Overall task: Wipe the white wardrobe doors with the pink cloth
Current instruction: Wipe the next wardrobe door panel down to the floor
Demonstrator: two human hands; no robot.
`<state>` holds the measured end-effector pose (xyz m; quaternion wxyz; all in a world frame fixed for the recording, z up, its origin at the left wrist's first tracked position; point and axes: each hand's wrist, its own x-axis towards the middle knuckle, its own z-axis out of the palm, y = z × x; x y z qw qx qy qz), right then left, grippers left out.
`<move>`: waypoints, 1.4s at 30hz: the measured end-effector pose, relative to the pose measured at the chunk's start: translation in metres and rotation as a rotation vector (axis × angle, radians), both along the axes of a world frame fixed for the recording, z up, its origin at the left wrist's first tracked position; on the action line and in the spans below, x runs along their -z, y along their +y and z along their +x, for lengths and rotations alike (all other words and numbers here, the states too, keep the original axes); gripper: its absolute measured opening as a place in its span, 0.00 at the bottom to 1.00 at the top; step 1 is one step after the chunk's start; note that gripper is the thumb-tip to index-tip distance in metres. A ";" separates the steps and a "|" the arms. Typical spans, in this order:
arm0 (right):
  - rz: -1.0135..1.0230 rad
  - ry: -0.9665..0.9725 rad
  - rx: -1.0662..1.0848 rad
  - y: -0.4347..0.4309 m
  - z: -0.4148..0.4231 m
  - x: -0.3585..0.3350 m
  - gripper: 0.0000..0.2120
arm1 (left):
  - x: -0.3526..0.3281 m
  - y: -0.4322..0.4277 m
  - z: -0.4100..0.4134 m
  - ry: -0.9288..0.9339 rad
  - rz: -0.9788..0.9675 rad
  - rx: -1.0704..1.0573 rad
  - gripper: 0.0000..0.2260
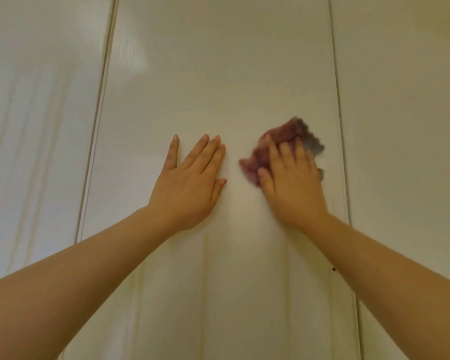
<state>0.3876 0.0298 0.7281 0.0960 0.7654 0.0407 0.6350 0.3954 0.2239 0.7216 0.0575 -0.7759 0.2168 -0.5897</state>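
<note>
A white wardrobe door [218,74] fills the middle of the view, seen from close up. My right hand [292,178] presses a crumpled pink cloth [283,137] flat against the door's right half; the cloth is blurred and sticks out above and to the left of my fingers. My left hand [192,178] lies flat on the same door, fingers spread, holding nothing, a short gap left of the cloth.
Another white door [37,126] adjoins on the left across a vertical seam [99,120]. A third white door [405,126] adjoins on the right past a seam [339,113]. A small dark speck [333,269] marks the middle door near my right forearm.
</note>
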 end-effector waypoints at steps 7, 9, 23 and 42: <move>0.024 0.014 0.002 -0.055 -0.013 -0.026 0.33 | 0.003 -0.022 -0.003 0.007 0.025 -0.038 0.37; 0.126 -0.014 -0.003 -0.055 -0.007 -0.025 0.32 | 0.003 -0.020 -0.002 0.001 0.015 -0.047 0.36; 0.043 -0.039 -0.027 -0.070 -0.009 0.000 0.31 | 0.007 -0.062 -0.014 -0.001 -0.096 0.001 0.36; 0.070 -0.040 -0.020 -0.078 -0.010 -0.030 0.30 | 0.014 -0.068 -0.007 0.073 -0.169 -0.005 0.33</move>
